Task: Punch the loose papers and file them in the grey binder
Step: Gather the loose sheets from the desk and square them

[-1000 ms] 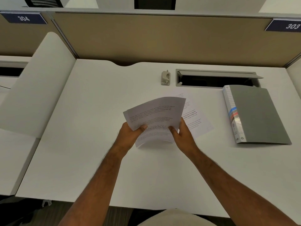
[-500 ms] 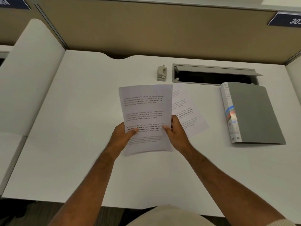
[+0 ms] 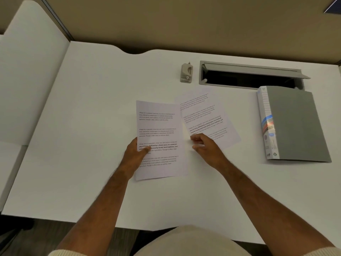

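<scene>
Reading "Village life", sheet (image 3: 159,137), left hand (image 3: 135,156)

Matt white desk (image 3: 92,126), thin printed paper (image 3: 158,126), matt grey binder (image 3: 299,126)

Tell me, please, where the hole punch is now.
In the head view the hole punch stands at the far side of the desk, just left of the cable tray opening, beyond the papers.

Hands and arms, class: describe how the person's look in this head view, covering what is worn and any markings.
Both hands, left hand and right hand, are bare: no gloves, rings, watch or markings show. The forearms are uncovered and hairy. Cream ribbed sleeve cuffs show at the bottom corners, pushed far up the arms.
</scene>
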`<action>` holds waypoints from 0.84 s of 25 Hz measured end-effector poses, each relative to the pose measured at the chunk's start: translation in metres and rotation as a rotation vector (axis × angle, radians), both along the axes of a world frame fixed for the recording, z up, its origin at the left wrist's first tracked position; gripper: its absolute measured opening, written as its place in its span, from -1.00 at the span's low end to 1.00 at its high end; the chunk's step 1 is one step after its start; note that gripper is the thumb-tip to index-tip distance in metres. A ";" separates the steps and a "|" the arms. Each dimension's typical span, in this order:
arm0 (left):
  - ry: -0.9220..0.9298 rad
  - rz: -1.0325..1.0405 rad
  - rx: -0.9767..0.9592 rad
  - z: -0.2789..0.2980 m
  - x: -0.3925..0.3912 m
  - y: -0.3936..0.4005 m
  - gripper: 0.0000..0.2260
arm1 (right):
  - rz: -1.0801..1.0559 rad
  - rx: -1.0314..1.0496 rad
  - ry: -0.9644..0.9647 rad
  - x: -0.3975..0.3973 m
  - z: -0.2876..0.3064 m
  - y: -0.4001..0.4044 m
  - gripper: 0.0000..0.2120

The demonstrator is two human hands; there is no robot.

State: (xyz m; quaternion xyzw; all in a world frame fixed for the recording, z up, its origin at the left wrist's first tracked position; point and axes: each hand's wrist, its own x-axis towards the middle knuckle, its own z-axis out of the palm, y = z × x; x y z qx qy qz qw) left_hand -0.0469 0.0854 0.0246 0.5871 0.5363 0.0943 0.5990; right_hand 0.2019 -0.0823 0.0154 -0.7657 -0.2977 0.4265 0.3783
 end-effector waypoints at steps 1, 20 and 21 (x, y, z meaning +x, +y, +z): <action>0.004 0.013 0.000 -0.003 -0.002 0.002 -0.64 | 0.017 0.007 -0.043 0.007 -0.001 -0.004 -0.69; -0.019 0.105 -0.034 -0.017 0.001 0.008 -0.60 | 0.172 -0.135 -0.513 0.042 -0.034 -0.032 -0.29; -0.026 0.107 -0.039 -0.017 0.001 0.008 -0.60 | 0.138 -0.126 -0.522 0.042 -0.031 -0.031 -0.36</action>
